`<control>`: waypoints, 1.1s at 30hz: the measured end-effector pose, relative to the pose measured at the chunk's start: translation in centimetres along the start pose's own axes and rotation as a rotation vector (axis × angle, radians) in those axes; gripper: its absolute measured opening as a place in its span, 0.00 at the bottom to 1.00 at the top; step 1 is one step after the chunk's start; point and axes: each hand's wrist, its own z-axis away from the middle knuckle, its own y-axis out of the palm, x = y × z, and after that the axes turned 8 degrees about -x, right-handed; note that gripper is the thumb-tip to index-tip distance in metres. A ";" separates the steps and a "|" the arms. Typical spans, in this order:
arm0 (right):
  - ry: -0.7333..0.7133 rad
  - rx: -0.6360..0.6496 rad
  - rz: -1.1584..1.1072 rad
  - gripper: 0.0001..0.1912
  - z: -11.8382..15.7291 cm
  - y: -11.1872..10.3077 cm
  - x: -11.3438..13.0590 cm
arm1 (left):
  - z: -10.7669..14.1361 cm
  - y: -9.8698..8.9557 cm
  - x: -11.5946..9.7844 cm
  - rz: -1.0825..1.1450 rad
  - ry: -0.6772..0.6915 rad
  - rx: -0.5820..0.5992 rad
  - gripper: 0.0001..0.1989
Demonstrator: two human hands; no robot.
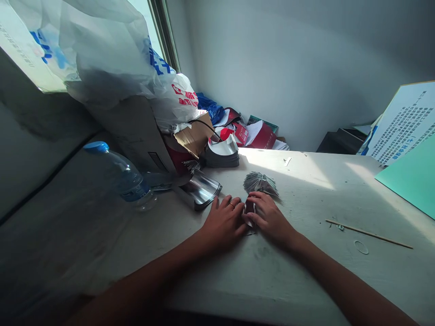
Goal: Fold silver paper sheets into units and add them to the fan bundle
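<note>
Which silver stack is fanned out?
The fanned stack just beyond the right hand; the curved stack and the cupped stack, further left, are bent, not spread.

Table: both hands on it, front centre. Left hand and right hand nearly touching, small folded piece between them. Fan of foil strips just ahead of the hands. Curved foil sheets left of that, bottle lying further left. Behind those, plastic bag on cardboard box, papers piled past the table's back edge. Right side: wooden stick, rubber band just below it, card sheet beyond, poster propped behind, wall at back.
</note>
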 end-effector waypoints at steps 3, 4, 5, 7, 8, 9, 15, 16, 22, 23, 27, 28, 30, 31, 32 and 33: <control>-0.009 0.038 0.004 0.20 0.0 -0.3 0.2 | -0.1 0.0 0.3 0.013 -0.003 0.022 0.16; -0.008 0.045 0.004 0.21 0.0 -0.4 0.3 | -0.1 0.0 0.4 0.025 -0.001 0.033 0.15; -0.006 0.055 0.005 0.21 0.0 -0.5 0.3 | -0.2 0.0 0.6 0.039 0.003 0.043 0.14; 0.002 0.084 0.009 0.23 0.0 -0.6 0.3 | -0.2 0.0 0.8 0.072 0.009 0.053 0.15; 0.002 0.101 0.010 0.24 0.1 -0.6 0.3 | -0.2 0.0 0.9 0.087 0.008 0.050 0.16; -0.003 0.122 0.011 0.25 0.1 -0.6 0.2 | -0.2 0.0 1.0 0.098 0.005 0.046 0.18; -0.054 0.196 0.016 0.27 0.2 -0.9 0.1 | 0.0 0.2 1.4 0.140 -0.003 0.028 0.22; -0.056 0.207 0.018 0.27 0.2 -0.9 0.1 | 0.0 0.3 1.5 0.148 0.001 0.029 0.22; -0.076 0.245 0.037 0.26 0.2 -1.0 0.0 | 0.2 0.8 2.0 0.166 0.004 0.034 0.22; -0.076 0.247 0.035 0.26 0.3 -0.9 -0.1 | 0.2 0.8 2.1 0.169 0.003 0.030 0.22; -0.078 0.249 0.023 0.27 0.3 -0.8 -0.4 | 0.2 0.7 2.2 0.156 0.018 0.016 0.20; -0.078 0.248 0.019 0.27 0.3 -0.8 -0.4 | 0.2 0.7 2.2 0.149 0.020 0.012 0.20; -0.080 0.233 0.009 0.28 0.3 -1.0 -0.2 | 0.2 0.7 2.2 0.138 0.021 0.006 0.20; -0.082 0.221 0.005 0.30 0.3 -1.1 -0.1 | 0.1 0.7 2.2 0.134 0.022 0.003 0.20; -0.089 0.205 0.001 0.31 0.3 -1.4 0.1 | 0.1 0.7 2.1 0.130 0.023 0.002 0.20; -0.103 0.190 0.001 0.31 0.2 -1.6 0.2 | 0.1 0.6 2.1 0.127 0.024 0.003 0.20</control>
